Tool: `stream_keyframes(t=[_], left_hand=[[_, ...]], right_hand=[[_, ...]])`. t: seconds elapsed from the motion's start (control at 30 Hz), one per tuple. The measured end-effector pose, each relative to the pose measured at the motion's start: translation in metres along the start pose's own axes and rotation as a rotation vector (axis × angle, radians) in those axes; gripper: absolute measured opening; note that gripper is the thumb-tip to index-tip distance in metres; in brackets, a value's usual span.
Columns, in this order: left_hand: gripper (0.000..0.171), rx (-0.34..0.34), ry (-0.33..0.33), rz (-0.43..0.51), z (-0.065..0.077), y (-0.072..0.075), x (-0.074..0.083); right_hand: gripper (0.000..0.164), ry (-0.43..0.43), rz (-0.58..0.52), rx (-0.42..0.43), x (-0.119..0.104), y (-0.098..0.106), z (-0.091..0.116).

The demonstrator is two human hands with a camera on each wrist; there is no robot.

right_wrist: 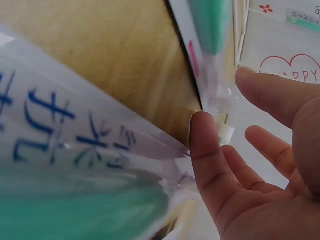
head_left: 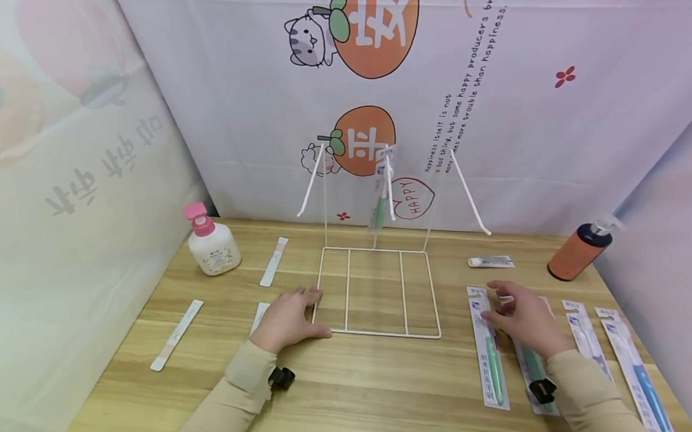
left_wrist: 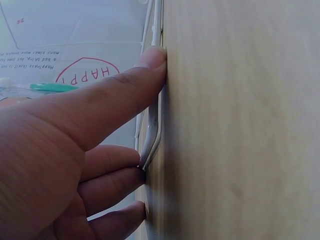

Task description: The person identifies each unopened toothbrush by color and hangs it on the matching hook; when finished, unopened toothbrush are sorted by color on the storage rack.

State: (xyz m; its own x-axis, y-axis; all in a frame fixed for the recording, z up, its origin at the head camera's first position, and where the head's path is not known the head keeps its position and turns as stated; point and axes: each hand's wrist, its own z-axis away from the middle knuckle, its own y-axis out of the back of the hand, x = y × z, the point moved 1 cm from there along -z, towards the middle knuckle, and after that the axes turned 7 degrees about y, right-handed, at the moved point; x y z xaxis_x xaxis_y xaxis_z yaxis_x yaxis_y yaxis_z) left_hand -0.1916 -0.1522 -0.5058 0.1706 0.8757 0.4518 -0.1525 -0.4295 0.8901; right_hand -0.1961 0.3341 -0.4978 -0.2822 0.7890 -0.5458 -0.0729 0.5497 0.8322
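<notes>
Sleeves (head_left: pixel 615 419) crossed the bottom edge, left hand (head_left: pixel 287 318) splayed, presumably steadying the central rack (head_left: pixel 382 334), right hand (head_left: pixel 528 320) spread over lower-right toothbrushes (head_left: pixel 494 367)!

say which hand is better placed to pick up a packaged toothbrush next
Probably the right hand: it is right at the packaged toothbrushes and appears to hold nothing. The left hand touches the white wire rack, farther from them.
</notes>
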Motion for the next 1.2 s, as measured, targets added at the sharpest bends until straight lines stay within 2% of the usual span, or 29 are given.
stream_keyframes(t=[0.3, 0.47, 0.57, 0.73, 0.97, 1.2], left_hand=[[0.091, -0.001, -0.005, -0.017, -0.004, -0.005, -0.001], [0.091, -0.009, -0.018, -0.006, -0.005, -0.005, 0.0], [0.091, -0.003, -0.004, 0.006, -0.004, -0.004, -0.001], [0.091, 0.007, 0.003, 0.007, -0.003, -0.004, -0.003], [0.092, 0.0, 0.006, -0.001, -0.003, -0.005, -0.004], [0.091, 0.008, 0.009, 0.001, -0.003, -0.004, -0.004]], right_hand=[[0.063, -0.005, 0.04, -0.015, 0.007, -0.003, -0.001], [0.049, 0.035, 0.069, -0.018, 0.008, -0.002, 0.0], [0.042, 0.064, 0.074, -0.005, 0.006, -0.004, -0.002], [0.04, 0.073, 0.039, 0.042, 0.002, -0.009, -0.004], [0.047, 0.043, -0.02, 0.097, -0.011, -0.01, 0.002], [0.041, 0.154, -0.068, 0.253, -0.049, -0.002, 0.0]])
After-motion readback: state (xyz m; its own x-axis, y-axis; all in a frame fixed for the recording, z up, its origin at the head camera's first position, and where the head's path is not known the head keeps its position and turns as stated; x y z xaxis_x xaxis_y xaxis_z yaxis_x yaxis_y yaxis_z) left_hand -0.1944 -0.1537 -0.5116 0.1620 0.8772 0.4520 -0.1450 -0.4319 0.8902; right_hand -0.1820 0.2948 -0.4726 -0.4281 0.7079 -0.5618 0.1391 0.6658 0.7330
